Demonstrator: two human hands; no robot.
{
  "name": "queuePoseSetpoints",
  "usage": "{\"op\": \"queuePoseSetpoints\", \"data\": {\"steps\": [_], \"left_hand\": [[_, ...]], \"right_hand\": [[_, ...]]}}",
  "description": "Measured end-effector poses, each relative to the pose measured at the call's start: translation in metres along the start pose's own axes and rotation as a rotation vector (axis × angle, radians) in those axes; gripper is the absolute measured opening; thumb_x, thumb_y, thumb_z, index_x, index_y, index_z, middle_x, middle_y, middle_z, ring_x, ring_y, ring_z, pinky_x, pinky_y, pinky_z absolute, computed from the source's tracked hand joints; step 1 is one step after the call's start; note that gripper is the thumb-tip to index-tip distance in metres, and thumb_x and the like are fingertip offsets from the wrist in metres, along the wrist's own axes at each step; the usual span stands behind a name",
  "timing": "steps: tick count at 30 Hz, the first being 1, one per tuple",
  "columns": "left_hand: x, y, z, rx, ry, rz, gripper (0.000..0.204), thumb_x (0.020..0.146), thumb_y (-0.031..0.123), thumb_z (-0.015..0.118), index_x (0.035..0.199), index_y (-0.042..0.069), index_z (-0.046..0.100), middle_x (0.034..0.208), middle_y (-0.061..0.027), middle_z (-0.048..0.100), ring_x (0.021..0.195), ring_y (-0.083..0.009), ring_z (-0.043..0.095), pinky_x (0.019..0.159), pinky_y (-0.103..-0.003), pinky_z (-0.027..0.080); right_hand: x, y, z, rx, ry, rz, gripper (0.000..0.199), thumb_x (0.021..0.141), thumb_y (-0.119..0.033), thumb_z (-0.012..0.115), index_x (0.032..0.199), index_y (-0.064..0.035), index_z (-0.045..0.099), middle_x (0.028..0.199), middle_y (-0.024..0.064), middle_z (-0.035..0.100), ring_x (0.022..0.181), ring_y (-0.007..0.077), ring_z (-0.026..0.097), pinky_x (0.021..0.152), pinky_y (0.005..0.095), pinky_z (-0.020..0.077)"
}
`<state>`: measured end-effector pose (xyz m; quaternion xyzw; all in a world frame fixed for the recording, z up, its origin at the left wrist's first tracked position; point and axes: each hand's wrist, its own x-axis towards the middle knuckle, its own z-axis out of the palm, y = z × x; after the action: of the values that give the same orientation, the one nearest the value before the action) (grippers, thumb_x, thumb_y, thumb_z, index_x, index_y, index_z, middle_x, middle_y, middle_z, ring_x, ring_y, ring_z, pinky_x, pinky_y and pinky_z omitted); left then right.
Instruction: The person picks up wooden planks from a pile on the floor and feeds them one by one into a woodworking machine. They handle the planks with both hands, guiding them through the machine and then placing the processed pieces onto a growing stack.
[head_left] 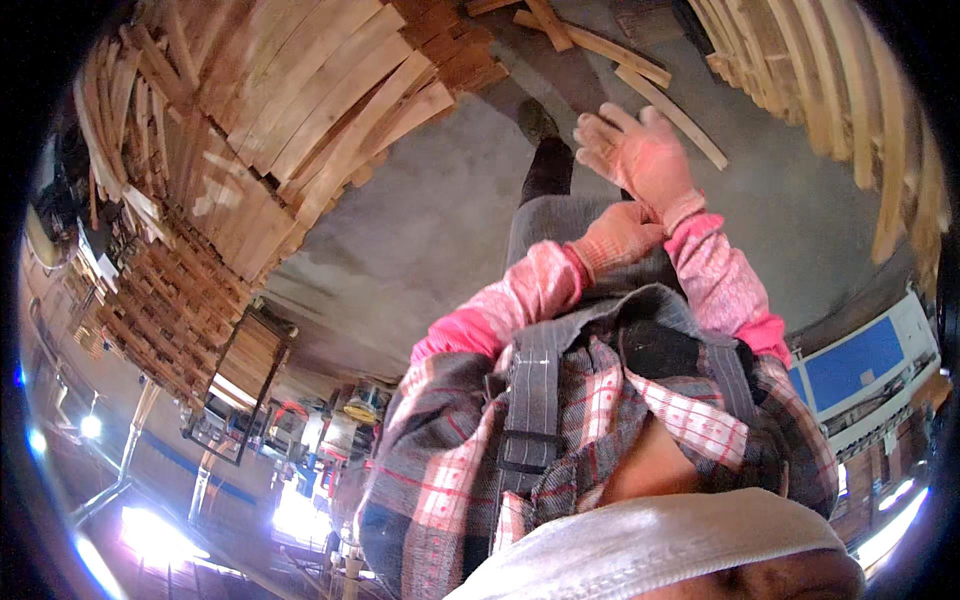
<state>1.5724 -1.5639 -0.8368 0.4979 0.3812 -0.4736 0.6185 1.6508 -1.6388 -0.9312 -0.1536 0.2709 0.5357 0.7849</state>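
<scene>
Both my hands wear pink work gloves over pink sleeves. My right hand [640,150] is raised in front of my legs with its fingers spread and nothing in it. Just below it, my left hand [620,235] is closed around the right wrist at the glove's cuff. Under the hands I see my grey trousers [560,215] and one dark shoe [535,120] on the concrete floor [430,220]. My checked shirt [600,420] and a white face mask [650,550] fill the bottom of the picture.
A big stack of wooden planks [300,110] rises at the upper left, with stacked short boards [170,300] below it. Loose planks [640,75] lie on the floor beyond my foot. Curved wooden slats [850,90] line the right side. A blue panel [860,365] stands at the right.
</scene>
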Motion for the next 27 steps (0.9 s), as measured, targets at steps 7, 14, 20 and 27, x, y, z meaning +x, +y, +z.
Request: {"op": "queuePoseSetpoints", "data": {"steps": [7,14,20,27], "left_hand": [[0.281,-0.175,-0.128,1.047,0.277,0.371,0.031,0.087,0.033,0.058,0.091,0.004,0.07,0.094,-0.0205,0.07,0.09,-0.0386,0.068,0.075,-0.043,0.055],[0.356,-0.227,-0.367,-0.702,0.89,-0.055,0.013,0.088,0.017,0.055,0.082,0.006,0.053,0.074,-0.0107,0.058,0.051,-0.0205,0.054,0.047,-0.034,0.049],[0.41,-0.303,-0.431,-0.984,0.833,-0.059,0.024,0.091,0.014,0.052,0.067,0.013,0.052,0.066,-0.0067,0.053,0.056,-0.0224,0.05,0.049,-0.04,0.041],[0.478,-0.336,-0.536,-1.014,0.867,0.005,0.014,0.09,0.019,0.057,0.079,0.011,0.06,0.076,-0.0077,0.06,0.068,-0.024,0.056,0.058,-0.041,0.047]], "right_hand": [[0.207,0.001,-0.203,-1.126,0.557,0.181,0.05,0.087,-0.039,0.062,0.115,0.0032,0.063,0.108,0.0194,0.069,0.095,0.0312,0.069,0.086,0.0393,0.0549],[0.432,-0.04,-0.232,-1.827,0.302,0.019,0.065,0.078,-0.039,0.073,0.129,-0.0029,0.055,0.123,0.0194,0.062,0.116,0.04,0.059,0.092,0.051,0.0497],[0.533,-0.029,-0.326,-2.038,0.723,0.018,0.066,0.079,-0.035,0.074,0.131,-0.0052,0.046,0.127,0.0175,0.06,0.116,0.04,0.058,0.097,0.0501,0.0485],[0.452,-0.061,-0.382,-2.108,0.582,-0.109,0.068,0.079,-0.026,0.07,0.14,-0.0114,0.043,0.126,0.0172,0.061,0.116,0.0391,0.058,0.098,0.0474,0.0474]]}}
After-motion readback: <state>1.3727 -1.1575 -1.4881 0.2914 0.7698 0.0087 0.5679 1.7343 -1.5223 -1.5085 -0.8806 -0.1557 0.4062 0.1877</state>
